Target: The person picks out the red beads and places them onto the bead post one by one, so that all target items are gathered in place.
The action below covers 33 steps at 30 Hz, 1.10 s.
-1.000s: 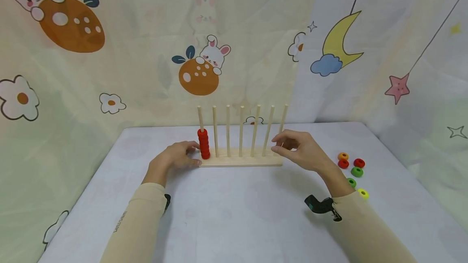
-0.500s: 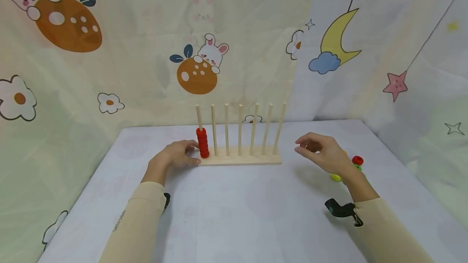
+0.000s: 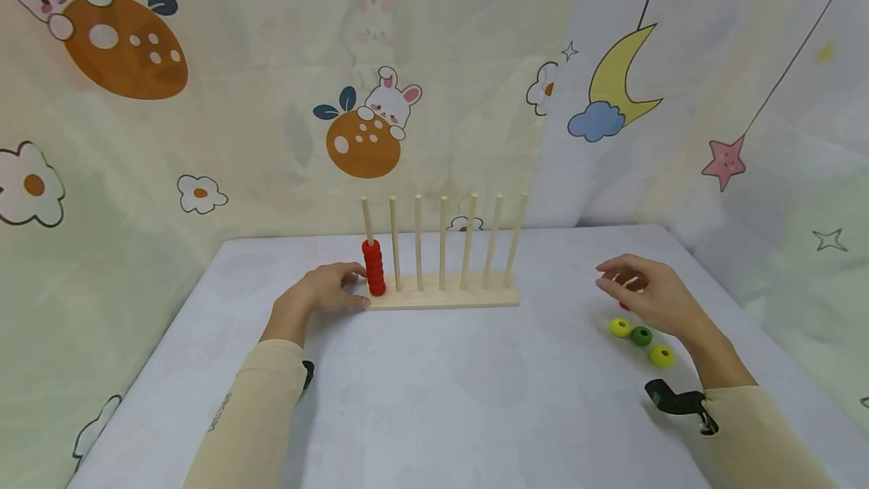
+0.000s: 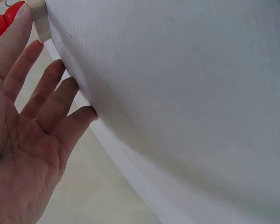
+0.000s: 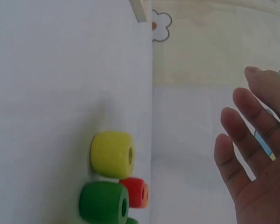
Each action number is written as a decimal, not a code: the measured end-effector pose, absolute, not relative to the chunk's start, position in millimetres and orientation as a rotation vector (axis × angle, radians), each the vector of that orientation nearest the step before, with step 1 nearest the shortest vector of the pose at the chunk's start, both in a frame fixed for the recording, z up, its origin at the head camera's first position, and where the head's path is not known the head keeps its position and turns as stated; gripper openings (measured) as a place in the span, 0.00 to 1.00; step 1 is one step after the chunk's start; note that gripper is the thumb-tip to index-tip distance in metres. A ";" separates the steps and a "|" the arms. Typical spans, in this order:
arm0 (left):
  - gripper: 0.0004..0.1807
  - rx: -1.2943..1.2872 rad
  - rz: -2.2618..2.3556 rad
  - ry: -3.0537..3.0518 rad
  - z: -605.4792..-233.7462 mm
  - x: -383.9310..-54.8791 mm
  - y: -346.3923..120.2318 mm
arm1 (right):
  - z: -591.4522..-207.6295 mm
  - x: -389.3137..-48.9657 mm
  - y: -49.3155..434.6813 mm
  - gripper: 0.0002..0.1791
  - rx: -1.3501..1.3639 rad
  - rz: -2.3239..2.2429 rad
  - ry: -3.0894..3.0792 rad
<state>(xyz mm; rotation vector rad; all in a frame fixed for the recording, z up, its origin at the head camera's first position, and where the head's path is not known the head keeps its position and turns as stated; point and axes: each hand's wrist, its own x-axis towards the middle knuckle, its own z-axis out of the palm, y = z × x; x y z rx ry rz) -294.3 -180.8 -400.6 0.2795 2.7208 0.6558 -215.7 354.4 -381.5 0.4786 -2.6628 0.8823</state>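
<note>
A wooden peg rack [image 3: 444,298] with several upright pegs stands toward the back of the table. Red beads [image 3: 374,269] are stacked on its leftmost peg. My left hand [image 3: 324,289] holds the left end of the base, thumb at the front corner and fingers behind. In the left wrist view, the thumb tip lies on the corner of the wood. Off to the right, my right hand [image 3: 655,293] hovers with loosely bent fingers and nothing between them. Near it lie a yellow bead [image 3: 620,327], a green bead [image 3: 641,336] and a red bead [image 5: 133,192], partly hidden.
Another yellow bead [image 3: 662,356] lies in front of the green one. The white table [image 3: 434,398] ends at a printed cloth backdrop [image 3: 271,96] close behind the rack.
My right hand has moved from the rack's right end out to the right, over the loose beads, exposing yellow and green ones. The left hand has stayed at the base.
</note>
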 end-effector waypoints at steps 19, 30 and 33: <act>0.31 0.315 0.629 2.725 -399.0 -292.6 -180.3 | -387.6 -195.5 426.3 0.19 0.227 0.778 -2.832; 0.31 0.298 0.636 2.716 -394.2 -291.6 -177.7 | -401.0 -201.6 442.2 0.28 0.277 0.798 -2.931; 0.32 0.287 0.639 2.715 -395.0 -291.2 -177.5 | -404.4 -203.9 445.4 0.28 0.248 0.802 -2.957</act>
